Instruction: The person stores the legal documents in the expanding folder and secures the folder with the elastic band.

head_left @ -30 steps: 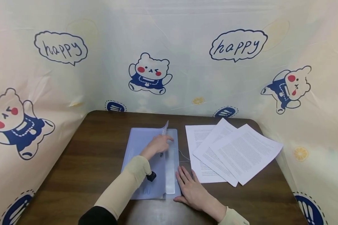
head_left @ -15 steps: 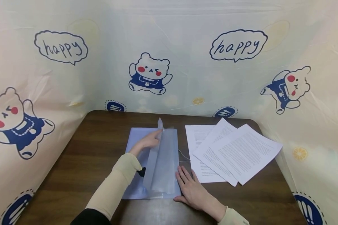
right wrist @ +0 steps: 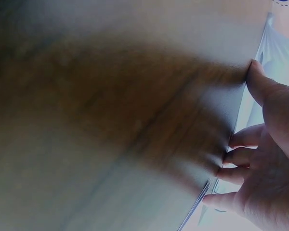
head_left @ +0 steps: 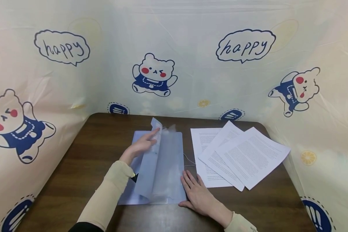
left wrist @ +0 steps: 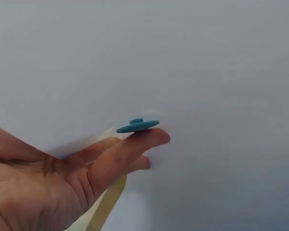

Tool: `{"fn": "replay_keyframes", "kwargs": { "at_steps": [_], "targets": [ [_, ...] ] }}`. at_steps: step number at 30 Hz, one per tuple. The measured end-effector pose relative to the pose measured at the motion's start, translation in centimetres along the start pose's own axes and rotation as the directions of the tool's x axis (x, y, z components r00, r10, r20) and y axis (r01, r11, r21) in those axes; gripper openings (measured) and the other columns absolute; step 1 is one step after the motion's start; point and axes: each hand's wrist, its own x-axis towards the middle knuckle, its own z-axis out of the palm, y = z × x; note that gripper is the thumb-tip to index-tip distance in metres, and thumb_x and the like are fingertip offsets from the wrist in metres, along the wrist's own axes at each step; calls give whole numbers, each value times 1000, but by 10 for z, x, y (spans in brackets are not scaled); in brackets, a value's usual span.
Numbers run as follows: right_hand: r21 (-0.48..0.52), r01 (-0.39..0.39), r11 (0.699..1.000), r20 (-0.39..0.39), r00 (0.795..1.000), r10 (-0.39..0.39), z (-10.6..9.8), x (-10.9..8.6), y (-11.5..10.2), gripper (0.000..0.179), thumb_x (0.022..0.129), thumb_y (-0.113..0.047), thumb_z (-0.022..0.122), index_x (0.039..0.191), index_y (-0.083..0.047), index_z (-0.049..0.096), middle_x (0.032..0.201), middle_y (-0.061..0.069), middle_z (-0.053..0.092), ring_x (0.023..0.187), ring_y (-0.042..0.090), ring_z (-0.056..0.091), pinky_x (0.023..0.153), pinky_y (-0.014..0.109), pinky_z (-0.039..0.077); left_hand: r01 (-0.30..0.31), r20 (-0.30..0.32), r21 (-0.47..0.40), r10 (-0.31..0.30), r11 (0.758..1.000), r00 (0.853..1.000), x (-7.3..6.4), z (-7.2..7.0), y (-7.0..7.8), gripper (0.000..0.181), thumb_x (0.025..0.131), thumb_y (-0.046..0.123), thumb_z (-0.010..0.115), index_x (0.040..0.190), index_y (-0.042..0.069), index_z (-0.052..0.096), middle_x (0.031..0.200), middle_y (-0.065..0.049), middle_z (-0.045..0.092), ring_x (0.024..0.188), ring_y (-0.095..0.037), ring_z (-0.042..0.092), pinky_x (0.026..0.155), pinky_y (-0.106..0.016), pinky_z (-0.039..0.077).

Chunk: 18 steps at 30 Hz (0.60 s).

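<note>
A translucent blue-violet plastic document folder (head_left: 127,196) lies at the middle of the table. My left hand (head_left: 137,148) holds its front cover (head_left: 146,175) near the far end, and the cover curls up and leftward. In the left wrist view the fingers (left wrist: 115,159) lie along the pale sheet, close to a small teal button (left wrist: 138,126); the thumb tip is hidden there. Clear film (head_left: 169,128) shows inside the folder. My right hand (head_left: 198,198) rests flat along the folder's right edge, fingers straight, as the right wrist view also shows this hand (right wrist: 265,159) palm-side.
Several printed sheets (head_left: 250,158) lie fanned out on the right side of the brown wooden table (head_left: 90,154). A thin white string (head_left: 189,161) runs between folder and papers. Patterned cloth (head_left: 194,45) hangs around the table's back and sides.
My left hand has moved left, drawing the folder's cover up and over so that more of the inside shows. The right hand and the printed sheets have stayed in place.
</note>
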Motion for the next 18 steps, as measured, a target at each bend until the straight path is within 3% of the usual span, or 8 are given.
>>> {"fn": "replay_keyframes", "kwargs": {
  "at_steps": [6,13,15,18],
  "targets": [
    [-14,6,1000,-8,1000,-6,1,1,-1,95,104,-65,62,166,3,42,178,23,35,167,38,35,128,67,38,-14,-19,-108,12,994,1000,-14,-14,-11,66,119,14,39,178,18,11,187,-14,-2,173,-43,-7,137,-71,3],
    [-48,4,999,-11,1000,-4,1,2,-1,96,104,-66,62,165,5,43,177,24,35,167,38,36,128,67,38,-52,-39,-240,44,969,998,-24,-26,-23,67,119,14,42,178,24,12,188,-11,-8,173,-42,-11,137,-71,2],
    [-42,4,999,-15,1000,-4,1,2,-1,96,103,-65,63,164,6,44,177,25,36,166,39,36,128,67,38,-67,-36,-288,59,955,998,-26,-29,-26,68,119,15,43,178,26,12,188,-11,-10,172,-44,-9,137,-72,8],
    [-27,5,1000,-17,1000,-5,1,3,-1,96,103,-65,64,164,7,44,177,26,36,166,40,36,127,68,38,-74,-32,-347,67,935,997,-29,-34,-33,69,119,18,45,178,29,11,188,-9,-12,171,-45,-2,134,-59,34]
  ]
}}
